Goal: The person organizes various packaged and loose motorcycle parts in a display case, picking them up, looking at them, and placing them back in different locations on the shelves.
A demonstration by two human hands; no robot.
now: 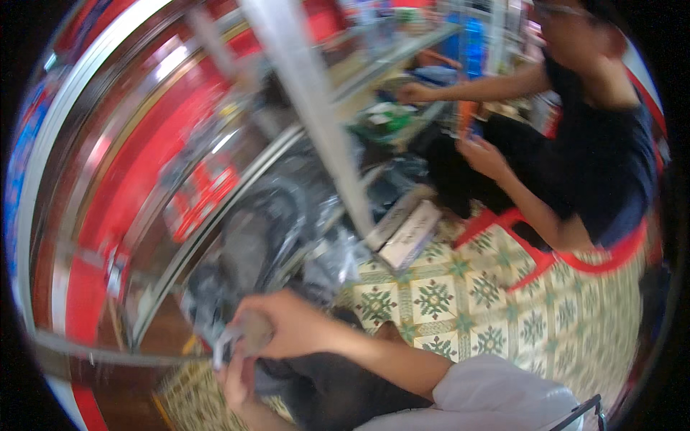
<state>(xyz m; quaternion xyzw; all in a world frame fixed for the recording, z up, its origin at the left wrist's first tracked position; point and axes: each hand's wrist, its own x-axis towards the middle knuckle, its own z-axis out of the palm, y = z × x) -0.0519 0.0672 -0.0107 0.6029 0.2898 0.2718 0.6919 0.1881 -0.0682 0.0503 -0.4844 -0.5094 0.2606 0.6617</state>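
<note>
My right hand [291, 327] is closed around a small, blurred grey object [255, 334] with a white, shiny part at its left end, low in the view. Just below it my left hand [237, 388] has its fingers closed at that white end; I cannot make out exactly what the object is. Both hands are in front of dark plastic-wrapped items [259, 237] on the lower shelf of a metal-framed display case [154, 302].
A red package [201, 201] lies inside the case. A white box [410, 237] rests near its foot on the patterned tile floor [485, 291]. At right, another person [589, 165] sits on a red plastic stool [618, 262], holding an orange item [467, 115] near shelves of goods.
</note>
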